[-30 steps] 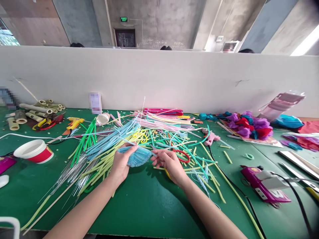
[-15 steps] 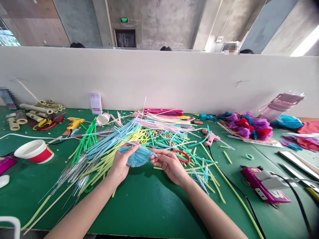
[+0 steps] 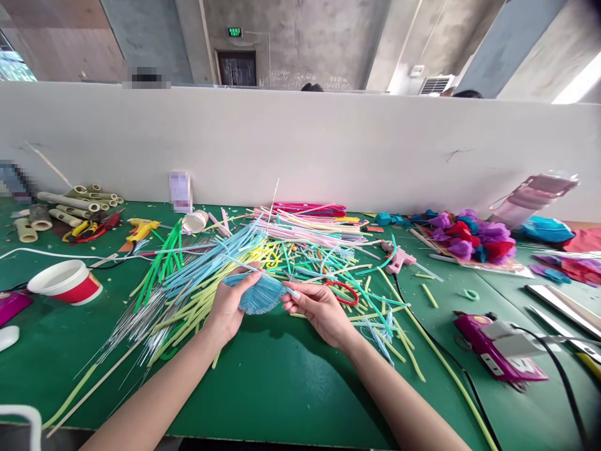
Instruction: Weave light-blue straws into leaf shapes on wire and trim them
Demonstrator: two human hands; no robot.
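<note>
A blue, ribbed, fan-shaped piece (image 3: 261, 295) that looks made of fuzzy stems is held above the table's near middle. My left hand (image 3: 230, 300) is closed on its left side, thumb on top. At its right corner, my right hand (image 3: 319, 307) pinches the end of a thin blue strip between thumb and fingers. A thin pale wire stands up behind the piece; where it is fixed I cannot tell. Just beyond my hands lies a heap of pipe cleaners: light blue ones (image 3: 206, 255), yellow-green ones (image 3: 195, 307) and pink ones (image 3: 310, 227). Red scissor handles (image 3: 355, 294) show beside my right hand.
On the left are a paper cup (image 3: 66, 283), a yellow glue gun (image 3: 139, 232), pliers and bamboo pieces (image 3: 77, 203). Rightward lie a pink glue gun (image 3: 399, 258), a magenta power strip (image 3: 498, 347) with cables, coloured petals (image 3: 462, 235) and a bottle (image 3: 533, 197). A white partition (image 3: 300, 144) stands behind.
The view has shifted slightly. Both hands keep their hold on the blue piece, and the fingers of my right hand have moved a little at its corner.
</note>
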